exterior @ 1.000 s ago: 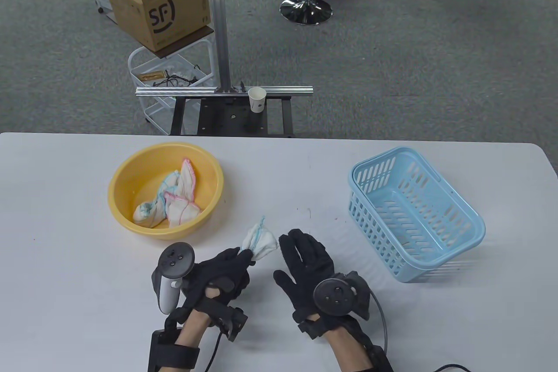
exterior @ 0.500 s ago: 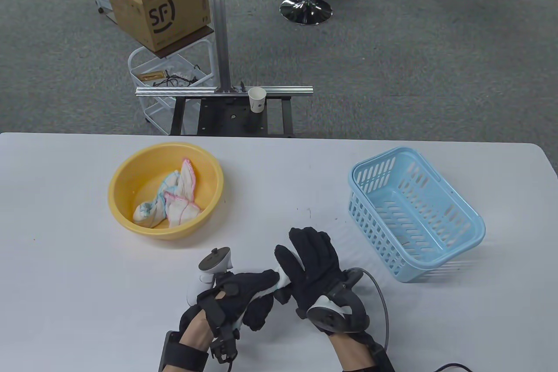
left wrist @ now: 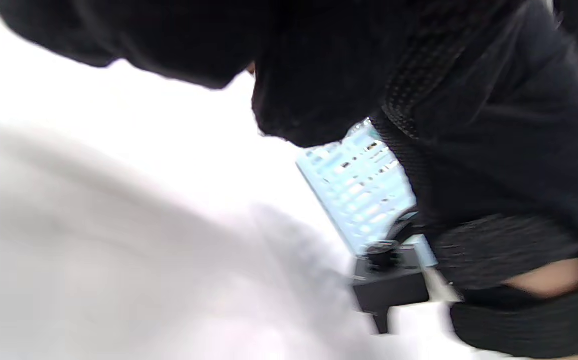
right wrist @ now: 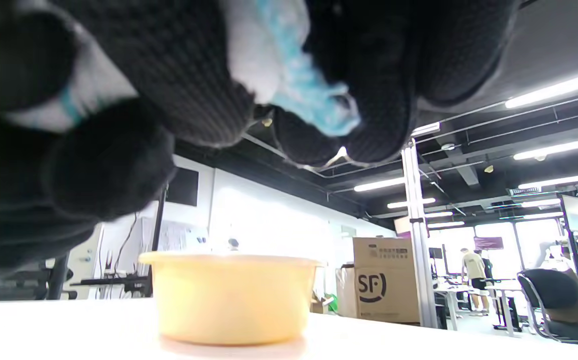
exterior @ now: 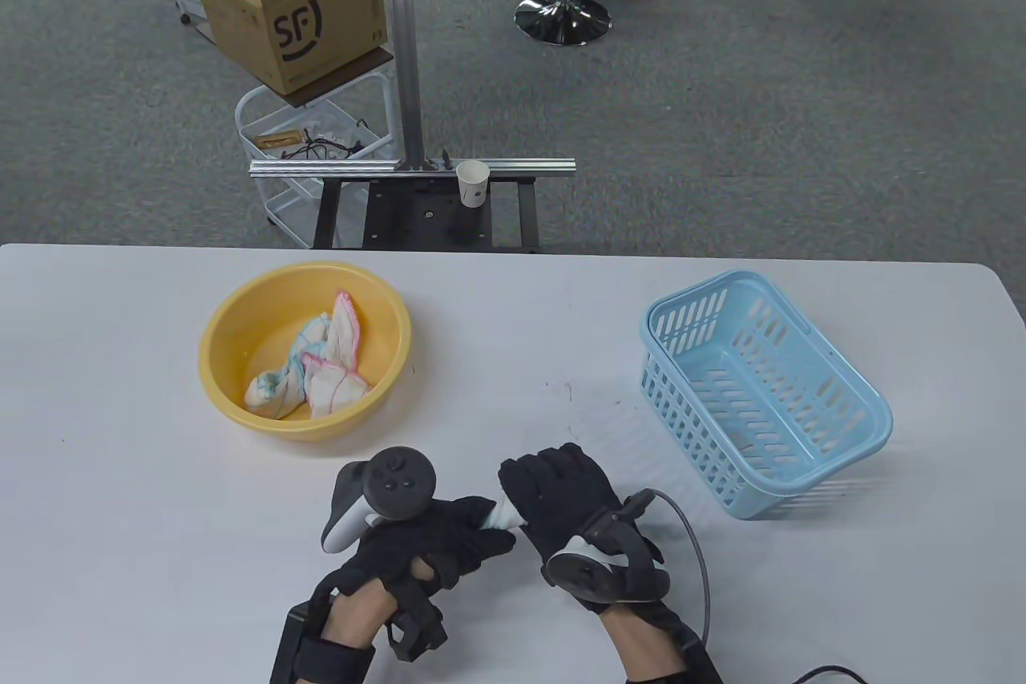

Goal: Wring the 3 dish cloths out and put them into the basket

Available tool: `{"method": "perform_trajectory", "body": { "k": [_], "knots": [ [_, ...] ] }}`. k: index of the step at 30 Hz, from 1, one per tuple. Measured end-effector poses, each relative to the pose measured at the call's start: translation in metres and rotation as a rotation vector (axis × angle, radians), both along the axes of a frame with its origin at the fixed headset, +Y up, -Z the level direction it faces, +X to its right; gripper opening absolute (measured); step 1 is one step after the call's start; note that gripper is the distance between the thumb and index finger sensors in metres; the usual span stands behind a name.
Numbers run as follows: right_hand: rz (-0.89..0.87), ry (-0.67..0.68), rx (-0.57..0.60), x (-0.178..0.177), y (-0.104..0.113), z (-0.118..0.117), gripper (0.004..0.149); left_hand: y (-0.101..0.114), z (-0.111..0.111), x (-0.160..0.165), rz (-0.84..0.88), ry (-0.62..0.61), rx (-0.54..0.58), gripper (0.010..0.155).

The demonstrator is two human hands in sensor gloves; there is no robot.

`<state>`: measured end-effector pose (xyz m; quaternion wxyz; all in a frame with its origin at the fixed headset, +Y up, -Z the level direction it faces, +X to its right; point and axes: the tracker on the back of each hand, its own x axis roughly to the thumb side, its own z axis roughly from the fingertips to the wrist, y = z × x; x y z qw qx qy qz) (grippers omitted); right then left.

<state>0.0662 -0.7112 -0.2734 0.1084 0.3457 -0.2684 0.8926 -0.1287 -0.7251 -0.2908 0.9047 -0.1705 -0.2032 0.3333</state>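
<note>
Both hands grip one white dish cloth with blue trim [exterior: 498,515] [right wrist: 289,70] near the table's front edge, the cloth twisted into a short roll between them. My left hand [exterior: 445,536] holds its left end and my right hand [exterior: 561,499] wraps its right end; only a small white stretch shows between the gloves. Two more cloths [exterior: 317,367], white with pink and blue trim, lie bunched in the yellow basin [exterior: 232,315] [right wrist: 229,300] at the left. The light blue basket [exterior: 874,411] [left wrist: 359,190] stands at the right with no cloth in it.
The white table [exterior: 120,435] carries only the basin and basket. Beyond its far edge stand a metal frame with a paper cup [exterior: 472,183], a wire cart and a cardboard box [exterior: 296,2]. A cable [exterior: 697,548] trails from my right hand's tracker.
A second ago only my left hand held the cloth and the right was open beside it. The right hand has closed on the cloth's other end, and both hands have turned against each other.
</note>
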Motion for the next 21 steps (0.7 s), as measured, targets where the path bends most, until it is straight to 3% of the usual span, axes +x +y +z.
{"method": "perform_trajectory", "body": {
  "k": [6, 10, 21],
  "knots": [
    [0.057, -0.049, -0.057, -0.01, -0.002, 0.0, 0.052, 0.006, 0.004, 0.004, -0.29, 0.081, 0.249, 0.059],
    [0.034, -0.08, -0.094, -0.015, -0.001, 0.001, 0.052, 0.01, 0.007, 0.006, -0.395, 0.136, 0.383, 0.058],
    [-0.284, -0.163, -0.519, -0.002, -0.01, -0.007, 0.052, 0.012, 0.015, 0.018, -0.517, 0.2, 0.654, 0.052]
  ]
}}
